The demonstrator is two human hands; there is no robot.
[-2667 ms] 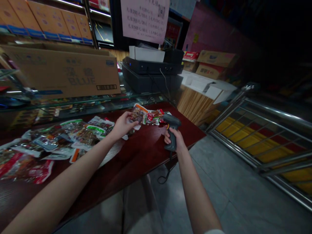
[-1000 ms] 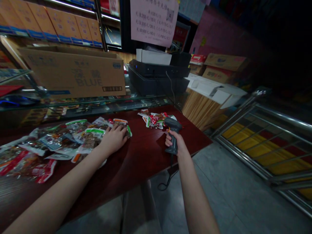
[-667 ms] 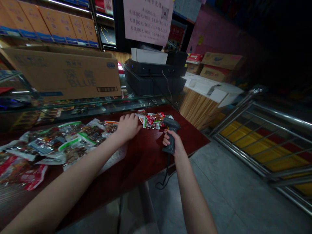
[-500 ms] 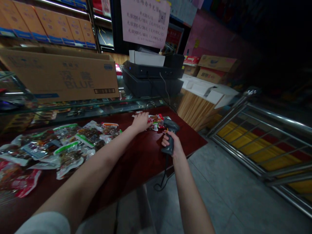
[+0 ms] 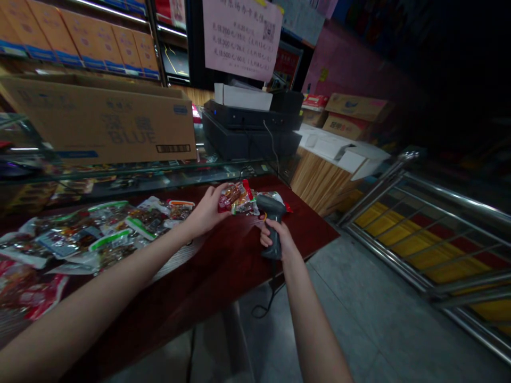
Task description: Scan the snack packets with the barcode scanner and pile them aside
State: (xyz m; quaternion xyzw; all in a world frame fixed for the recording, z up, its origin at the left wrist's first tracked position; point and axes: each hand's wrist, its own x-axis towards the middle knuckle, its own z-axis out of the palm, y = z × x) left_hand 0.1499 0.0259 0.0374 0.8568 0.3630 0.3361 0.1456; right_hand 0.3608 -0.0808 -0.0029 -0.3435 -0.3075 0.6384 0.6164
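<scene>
Dark red table [image 5: 227,260], cardboard box [image 5: 99,125] beyond. My left hand [image 5: 208,211] grips a red packet [image 5: 229,197] toward the table's far edge; my right hand [image 5: 285,238] clasps the scanner [image 5: 271,206], head near packet.

Orange cartons [image 5: 85,40] stand in a row behind a cardboard box [image 5: 96,125], a metal railing [image 5: 375,187] far right.

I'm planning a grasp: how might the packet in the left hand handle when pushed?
The packet in the left hand may be slippery, since it looks glossy. It probably flexes, as it appears thinly wrapped and crinkled. Its uneven outline makes rolling unlikely.
</scene>
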